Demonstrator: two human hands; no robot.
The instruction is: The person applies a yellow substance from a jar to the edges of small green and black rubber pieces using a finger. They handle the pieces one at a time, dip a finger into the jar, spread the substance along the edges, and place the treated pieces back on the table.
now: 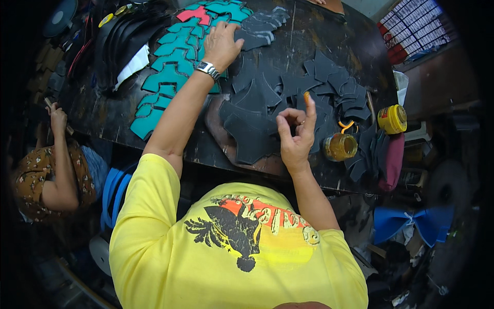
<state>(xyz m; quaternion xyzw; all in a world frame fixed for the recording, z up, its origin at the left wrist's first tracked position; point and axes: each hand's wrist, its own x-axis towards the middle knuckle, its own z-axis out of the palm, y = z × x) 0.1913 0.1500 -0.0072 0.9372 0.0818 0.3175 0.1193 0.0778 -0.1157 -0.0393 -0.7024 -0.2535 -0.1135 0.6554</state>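
Note:
My left hand [222,46], a metal watch on its wrist, reaches over the far side of the table, at the border between teal cut pieces [170,69] and a stack of grey ones [254,36]. Its fingers are apart and hold nothing that I can see. My right hand [298,135] is raised above dark grey cut pieces [247,121], empty, its index finger stretched up with an orange-brown smear on the tip. The other fingers curl loosely, away from the thumb. Just right of it stands an open glass jar [340,147] of amber paste, probably glue.
A yellow tub [392,119] stands at the table's right edge, above a maroon cloth-like thing [393,162]. A red piece [194,15] lies among the teal ones. Black curved sheets [116,49] are heaped at left. Another person [56,170] sits at the left.

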